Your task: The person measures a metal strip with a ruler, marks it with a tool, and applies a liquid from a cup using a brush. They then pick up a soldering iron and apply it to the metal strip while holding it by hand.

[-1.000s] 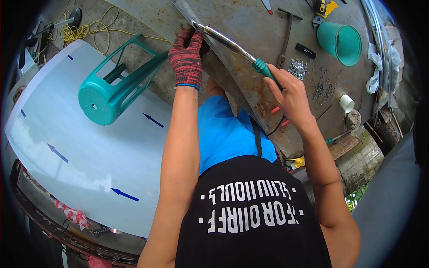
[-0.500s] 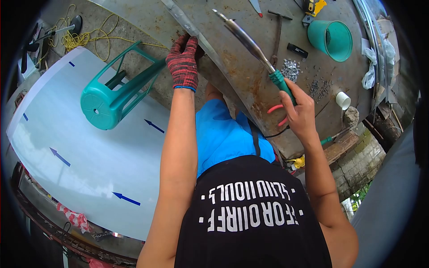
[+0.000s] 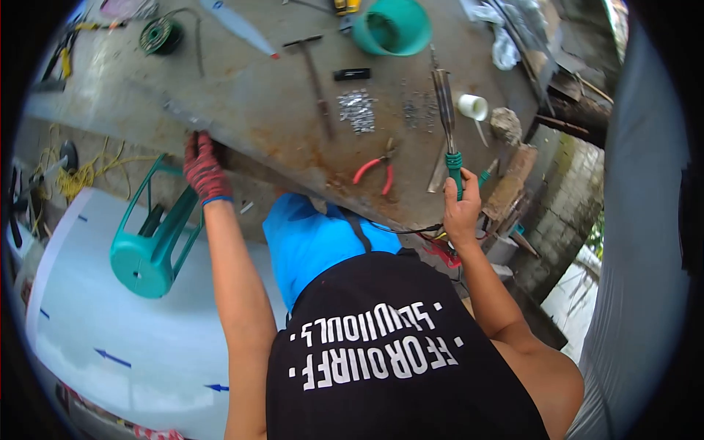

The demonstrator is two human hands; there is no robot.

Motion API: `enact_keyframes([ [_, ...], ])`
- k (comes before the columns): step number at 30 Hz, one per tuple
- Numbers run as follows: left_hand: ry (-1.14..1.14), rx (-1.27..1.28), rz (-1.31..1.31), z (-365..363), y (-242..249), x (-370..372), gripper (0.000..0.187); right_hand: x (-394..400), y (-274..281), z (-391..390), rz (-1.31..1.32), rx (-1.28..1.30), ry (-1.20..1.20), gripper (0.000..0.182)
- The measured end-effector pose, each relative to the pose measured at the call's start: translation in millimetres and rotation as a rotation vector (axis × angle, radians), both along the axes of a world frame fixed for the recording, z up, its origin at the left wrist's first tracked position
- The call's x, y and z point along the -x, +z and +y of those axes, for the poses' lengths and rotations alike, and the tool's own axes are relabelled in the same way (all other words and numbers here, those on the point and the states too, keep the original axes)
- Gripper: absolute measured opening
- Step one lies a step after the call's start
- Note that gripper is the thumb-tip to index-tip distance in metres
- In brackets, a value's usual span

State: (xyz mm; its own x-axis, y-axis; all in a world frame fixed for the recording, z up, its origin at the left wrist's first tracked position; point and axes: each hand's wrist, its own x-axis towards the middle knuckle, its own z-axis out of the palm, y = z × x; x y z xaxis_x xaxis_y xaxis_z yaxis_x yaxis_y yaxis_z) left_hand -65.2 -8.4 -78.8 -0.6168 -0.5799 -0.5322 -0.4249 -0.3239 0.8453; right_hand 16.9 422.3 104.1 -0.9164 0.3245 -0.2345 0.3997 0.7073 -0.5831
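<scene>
My left hand [image 3: 205,169], in a red and black knit glove, is closed on the edge of a long grey metal strip [image 3: 185,114] at the table's near side; the thumb is hidden. Bare and wrapped round a green handle, my right hand [image 3: 462,213] holds a large soldering iron [image 3: 445,110] upright, its tip pointing away from me. Left of the iron lie red-handled pliers [image 3: 387,170], partly spread. Beyond them are a pile of small shiny metal pieces [image 3: 357,111] and a hammer [image 3: 312,77]. A small white cup [image 3: 469,107] lies tipped right of the iron.
The rusty metal table [image 3: 249,81] carries a green bucket [image 3: 418,29], a black case [image 3: 352,74], a wire spool [image 3: 160,35] and a stone [image 3: 506,126]. A wooden block [image 3: 513,180] sits at the right edge. Below left stands a green stool [image 3: 139,257].
The view has swung right, shifting the table's things leftward. My right hand has moved the soldering iron rightward, from a slant to nearly upright. My left hand stays on the metal strip.
</scene>
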Motion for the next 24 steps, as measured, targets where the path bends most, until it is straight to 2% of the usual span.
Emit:
enact_keyframes([
  [4,0.036,-0.014,-0.055,-3,-5,0,0.045,-27,-22,37,0.089,-0.059,-0.243,0.036],
  [6,0.028,0.011,-0.087,-3,-1,2,0.043,-34,-27,50,0.133,-0.095,-0.276,0.035],
  [8,0.054,0.022,-0.129,-2,0,3,0.039,-42,-27,59,0.155,-0.006,-0.427,0.033],
  [10,0.032,0.007,-0.105,-4,-3,2,0.037,-47,-32,70,0.208,-0.027,-0.453,0.03],
  [12,0.027,0.001,-0.11,-6,-4,1,0.045,-54,-47,89,0.263,0.031,-0.581,0.028],
  [16,0.037,-0.004,-0.121,-5,-2,3,0.044,-58,-93,124,0.282,-0.097,-0.651,0.029],
  [18,0.04,-0.014,-0.118,-6,-4,4,0.043,-54,-107,131,0.188,-0.251,-0.693,0.031],
  [24,0.045,-0.023,-0.102,-7,-5,3,0.041,-46,-129,132,0.184,-0.289,-0.684,0.033],
])
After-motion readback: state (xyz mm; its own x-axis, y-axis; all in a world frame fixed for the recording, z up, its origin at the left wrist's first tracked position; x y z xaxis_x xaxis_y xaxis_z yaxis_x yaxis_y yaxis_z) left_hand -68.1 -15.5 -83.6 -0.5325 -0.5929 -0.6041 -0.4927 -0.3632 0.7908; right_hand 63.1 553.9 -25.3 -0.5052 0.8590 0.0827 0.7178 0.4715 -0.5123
